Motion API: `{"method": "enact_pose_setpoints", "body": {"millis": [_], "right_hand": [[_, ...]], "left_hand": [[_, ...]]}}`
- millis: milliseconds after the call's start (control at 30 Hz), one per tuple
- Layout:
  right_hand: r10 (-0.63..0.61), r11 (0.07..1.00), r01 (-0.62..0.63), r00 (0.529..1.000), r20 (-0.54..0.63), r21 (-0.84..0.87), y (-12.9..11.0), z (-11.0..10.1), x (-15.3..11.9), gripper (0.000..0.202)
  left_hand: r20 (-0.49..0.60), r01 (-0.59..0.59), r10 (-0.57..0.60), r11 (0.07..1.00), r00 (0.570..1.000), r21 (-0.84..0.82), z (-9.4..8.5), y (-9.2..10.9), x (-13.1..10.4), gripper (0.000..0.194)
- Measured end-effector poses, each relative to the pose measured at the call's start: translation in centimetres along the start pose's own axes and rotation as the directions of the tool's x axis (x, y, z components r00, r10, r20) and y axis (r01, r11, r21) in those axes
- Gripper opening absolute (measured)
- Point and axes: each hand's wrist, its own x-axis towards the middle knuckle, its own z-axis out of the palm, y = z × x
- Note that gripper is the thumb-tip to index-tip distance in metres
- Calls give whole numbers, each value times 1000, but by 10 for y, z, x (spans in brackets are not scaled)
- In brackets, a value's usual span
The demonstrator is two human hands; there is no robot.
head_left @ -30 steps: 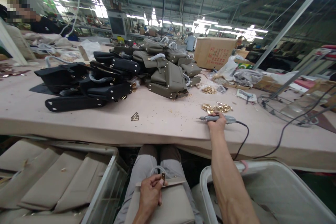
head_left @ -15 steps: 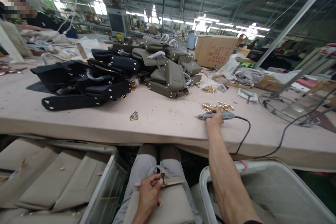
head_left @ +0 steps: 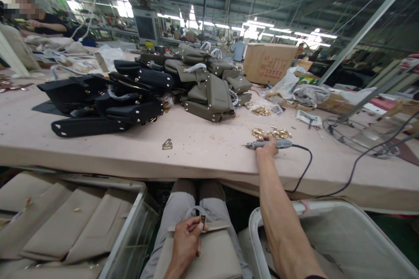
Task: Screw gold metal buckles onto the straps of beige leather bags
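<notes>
A beige bag (head_left: 216, 253) lies across my lap. My left hand (head_left: 188, 237) pinches a small gold metal plate (head_left: 203, 221) at the bag's upper edge. Out on the table my right hand (head_left: 269, 146) is closed around a grey electric screwdriver (head_left: 284, 144), whose tip points left and whose dark cord runs off to the right. Just beyond that hand is a pile of gold metal parts (head_left: 278, 132). Tiny gold screws (head_left: 222, 141) are scattered left of the tip. A few flat metal plates (head_left: 167, 144) rest farther left.
Black bags (head_left: 91, 126) and olive bags (head_left: 212, 96) are heaped on the table (head_left: 131, 157). A crate of beige bags (head_left: 62, 222) stands at lower left, a white bin (head_left: 353, 226) at lower right. Behind are a cardboard box (head_left: 270, 63) and a person (head_left: 49, 24) at far left.
The person at far left has shifted slightly, with a hand now raised. Both my hands have stayed almost still.
</notes>
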Motion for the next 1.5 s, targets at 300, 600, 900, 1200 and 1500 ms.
{"method": "enact_pose_setpoints", "body": {"millis": [300,600,900,1200,1500], "right_hand": [[6,998,-3,998,-70,56,0,0,-1,28],[19,997,-15,999,-47,73,-2,-2,1,24],[24,996,-19,998,-64,84,0,-4,8,22],[23,993,-12,995,-95,116,2,-3,12,23],[44,992,-30,992,-114,124,-1,-3,6,28]], "left_hand": [[-2,-3,3,999,1000,37,-3,-8,3,56],[3,-20,20,999,1000,25,-3,-4,1,53],[22,-30,30,999,999,19,-5,-8,2,52],[-8,-4,4,1000,1000,12,-1,-3,1,58],[-11,1,-1,1000,1000,2,-2,-7,2,56]]}}
